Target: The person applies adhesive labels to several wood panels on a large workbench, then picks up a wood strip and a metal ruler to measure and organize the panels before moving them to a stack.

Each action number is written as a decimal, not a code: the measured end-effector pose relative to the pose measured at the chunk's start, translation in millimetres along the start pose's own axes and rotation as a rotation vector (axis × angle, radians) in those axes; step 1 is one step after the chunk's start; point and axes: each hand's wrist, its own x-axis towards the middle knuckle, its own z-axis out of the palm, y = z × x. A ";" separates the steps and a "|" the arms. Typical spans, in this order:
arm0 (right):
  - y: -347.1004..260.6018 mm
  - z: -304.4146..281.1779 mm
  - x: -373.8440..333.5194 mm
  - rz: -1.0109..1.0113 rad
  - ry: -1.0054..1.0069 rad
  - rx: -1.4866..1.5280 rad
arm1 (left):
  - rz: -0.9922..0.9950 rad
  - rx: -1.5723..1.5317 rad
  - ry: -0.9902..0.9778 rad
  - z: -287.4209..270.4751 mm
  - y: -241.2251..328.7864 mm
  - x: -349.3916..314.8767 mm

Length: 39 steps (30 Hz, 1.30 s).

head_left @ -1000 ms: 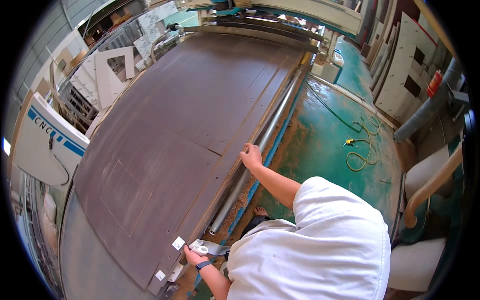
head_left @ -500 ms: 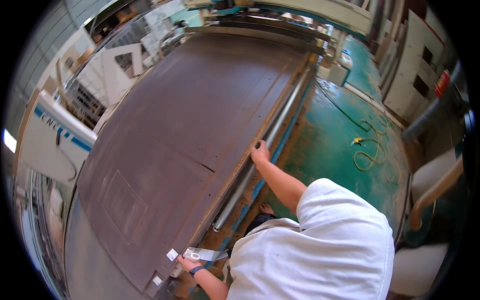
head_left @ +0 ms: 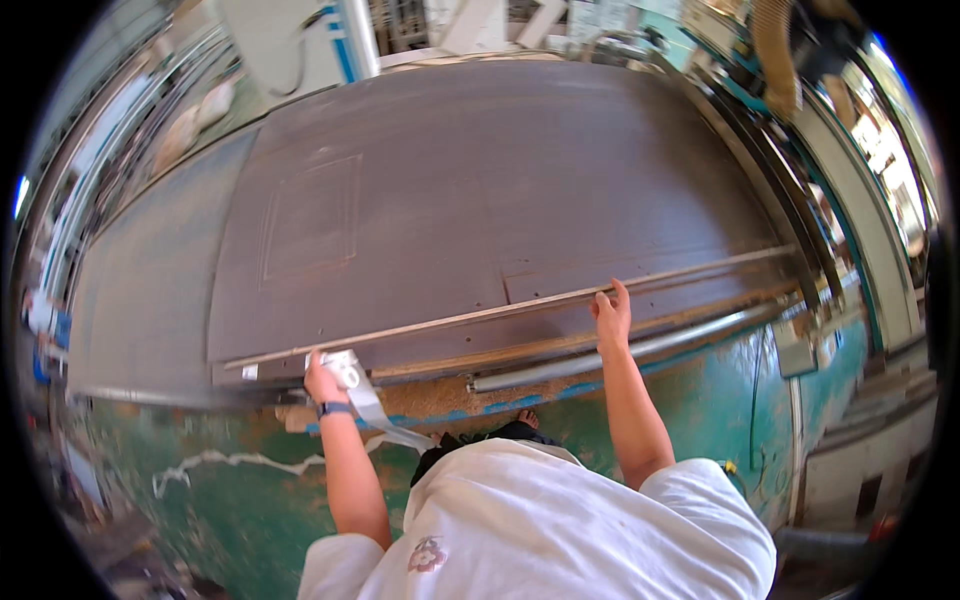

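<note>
A long, thin strip [head_left: 450,321] spans the near side of a large brown board [head_left: 420,190], from the left corner to the far right. My right hand [head_left: 613,322] pinches the strip right of its middle, index finger pointing up. Closer to its left end, my left hand [head_left: 321,378] is closed on the strip and also has a roll of white labels [head_left: 345,372] in it. A loose length of label tape [head_left: 380,412] hangs from the roll towards my waist. One small white label [head_left: 249,372] sits near the board's left corner.
Along the board's near edge runs a metal roller [head_left: 620,352], with sawdust [head_left: 430,400] below. A machine gantry [head_left: 850,200] with a hose [head_left: 773,55] stands at the right. White backing paper [head_left: 240,457] trails over the green floor. Cut panels [head_left: 475,25] lean behind.
My view has turned to the right, towards the board. The strip is now raised between my hands, away from the board's near edge. The left hand still has the label roll.
</note>
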 end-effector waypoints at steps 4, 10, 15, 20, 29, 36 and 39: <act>55.1 9.8 -9.0 0.021 -0.026 -0.011 | 0.160 0.218 0.135 -9.8 -10.7 -9.6; 103.3 -1.9 -32.8 0.138 0.139 -0.075 | -0.183 -0.177 -0.098 -30.0 -87.9 -55.5; 83.6 -2.0 -21.6 0.344 -0.032 -0.101 | -0.163 -0.181 -0.129 -0.7 -57.4 -57.8; 89.8 -13.6 12.1 0.540 -0.079 0.193 | -0.122 -0.270 -0.082 20.1 -78.9 -59.9; 60.5 -39.7 9.8 0.586 -0.220 0.354 | -0.263 -0.181 -0.318 83.4 -129.0 -151.3; 44.2 -74.3 20.7 0.631 -0.200 0.340 | -0.175 -0.258 -0.224 101.6 -160.6 -168.9; 50.2 -83.8 26.5 0.609 -0.240 0.396 | -0.213 -0.148 -0.233 107.9 -174.2 -187.4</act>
